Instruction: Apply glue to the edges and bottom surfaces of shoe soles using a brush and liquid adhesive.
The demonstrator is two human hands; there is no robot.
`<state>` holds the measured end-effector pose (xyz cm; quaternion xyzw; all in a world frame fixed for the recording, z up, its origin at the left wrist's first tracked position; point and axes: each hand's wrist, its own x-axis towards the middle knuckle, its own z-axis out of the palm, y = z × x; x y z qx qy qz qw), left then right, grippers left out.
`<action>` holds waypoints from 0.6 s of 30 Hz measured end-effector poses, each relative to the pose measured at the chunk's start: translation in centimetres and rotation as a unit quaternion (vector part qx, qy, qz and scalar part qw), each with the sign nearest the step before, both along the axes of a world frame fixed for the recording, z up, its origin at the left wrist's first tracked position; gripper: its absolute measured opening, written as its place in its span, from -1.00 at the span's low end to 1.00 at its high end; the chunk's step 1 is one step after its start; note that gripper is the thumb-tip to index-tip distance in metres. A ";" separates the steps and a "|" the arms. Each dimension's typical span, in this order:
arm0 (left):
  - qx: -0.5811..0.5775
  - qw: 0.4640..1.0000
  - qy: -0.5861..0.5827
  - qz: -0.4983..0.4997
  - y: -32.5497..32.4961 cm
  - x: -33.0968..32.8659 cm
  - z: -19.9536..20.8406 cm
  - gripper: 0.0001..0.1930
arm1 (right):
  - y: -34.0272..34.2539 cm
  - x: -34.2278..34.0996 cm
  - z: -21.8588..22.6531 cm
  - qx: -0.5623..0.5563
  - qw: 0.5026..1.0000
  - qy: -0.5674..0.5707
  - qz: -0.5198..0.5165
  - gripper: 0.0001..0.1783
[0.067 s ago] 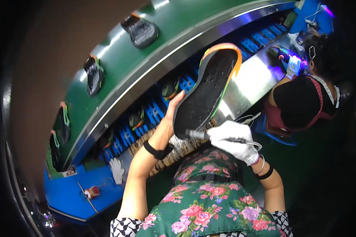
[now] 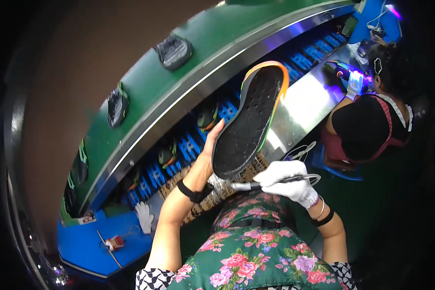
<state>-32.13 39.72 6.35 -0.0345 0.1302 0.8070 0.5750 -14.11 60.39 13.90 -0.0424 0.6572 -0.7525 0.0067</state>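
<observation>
My bare left hand grips a black shoe sole by its near left side, with most of the fingers hidden beneath it. The sole is tilted with its hollow inner face up, and an orange and green rim runs round its far end and right side. My right hand, in a white knit glove, is closed round a brush whose pale tip points left. That tip sits just below the sole's near end, apart from it. A pale tube or cord loops out behind the glove.
A green conveyor belt carries several black soles, including one sole at the top. Under its metal edge are blue racks with shoe parts. A co-worker sits at right under violet light. A blue table holds a white glove.
The brush has come off the sole's near end and dropped slightly toward me with my right hand. The sole has shifted a little, still in my left hand.
</observation>
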 end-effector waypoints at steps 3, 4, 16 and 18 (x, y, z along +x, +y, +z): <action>-0.001 1.000 0.019 -0.013 1.1 0.7 1.7 0.04 | 1.2 1.8 -0.7 -0.164 0.980 0.013 -0.111 -0.83; 0.025 0.998 0.045 -0.021 1.3 0.6 2.4 0.13 | 1.8 2.6 -1.1 -0.213 0.966 0.005 -0.147 -0.82; 0.261 0.947 0.186 -0.023 8.3 -9.4 9.9 0.33 | 4.9 6.6 -3.5 -0.248 0.894 -0.027 -0.372 -0.74; 0.250 0.956 0.149 0.043 10.9 -12.8 10.9 0.25 | 5.1 5.4 -2.9 -0.248 0.885 -0.048 -0.390 -0.75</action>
